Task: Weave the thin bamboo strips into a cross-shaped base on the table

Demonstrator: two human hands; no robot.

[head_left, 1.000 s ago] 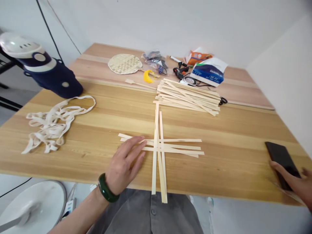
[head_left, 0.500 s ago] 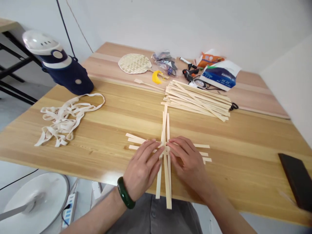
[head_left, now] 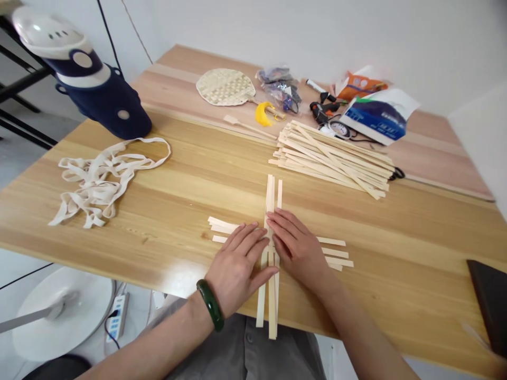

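Left hand (head_left: pixel 237 261) flat on crossed strips (head_left: pixel 272 306) near front of table (head_left: pixel 190 190), thumb spread wide; right hand (head_left: pixel 303 253) opposite, fingers bent close, cannot tell if pinching. Both apparently steady loose strips. Pile (head_left: pixel 335 158) beyond, likely for easy reach.

No text can be read; print on the blue box (head_left: pixel 374 120) is blurred.

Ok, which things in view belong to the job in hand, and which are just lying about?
In the job:
- crossed strips, under the left hand and right hand
- strip pile, probably, as its strips look alike

Lying about, it seems:
- cream ribbon
- woven fan
- tissue box
- black phone, cut off by the picture's edge
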